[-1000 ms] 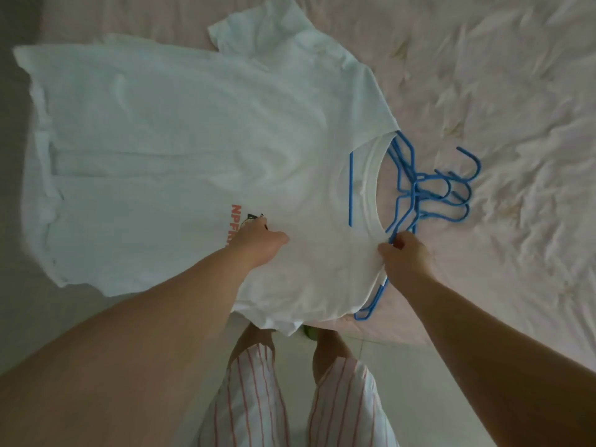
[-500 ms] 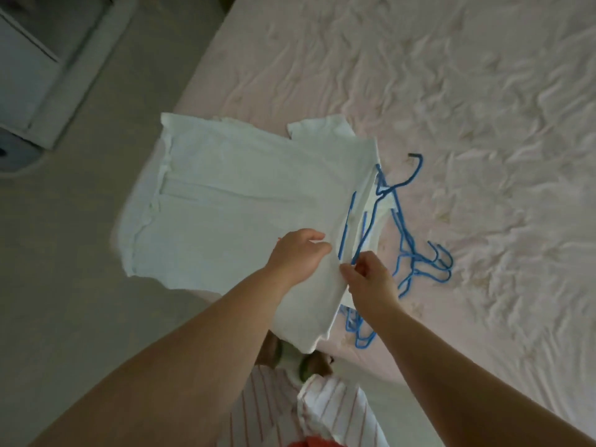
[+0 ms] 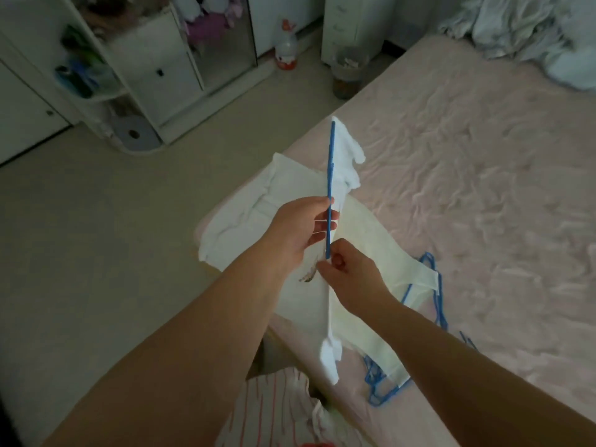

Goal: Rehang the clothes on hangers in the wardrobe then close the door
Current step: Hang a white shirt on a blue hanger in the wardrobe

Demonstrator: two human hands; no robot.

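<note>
Above the bed (image 3: 483,188), both hands — left (image 3: 300,227), right (image 3: 351,272) — grip a blue hanger (image 3: 330,162) inside a white T-shirt (image 3: 309,301).

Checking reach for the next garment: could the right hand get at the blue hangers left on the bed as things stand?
Probably not yet: the right hand pinches the lifted blue hanger and white T-shirt. The blue hangers lie uncovered beside it.

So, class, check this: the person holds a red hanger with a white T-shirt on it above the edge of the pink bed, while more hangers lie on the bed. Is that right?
Not quite: the hanger held up with the white T-shirt is blue, not red, as the head view shows. Both the left hand and right hand grip it above the edge of the pink bed, where more blue hangers lie.
</note>
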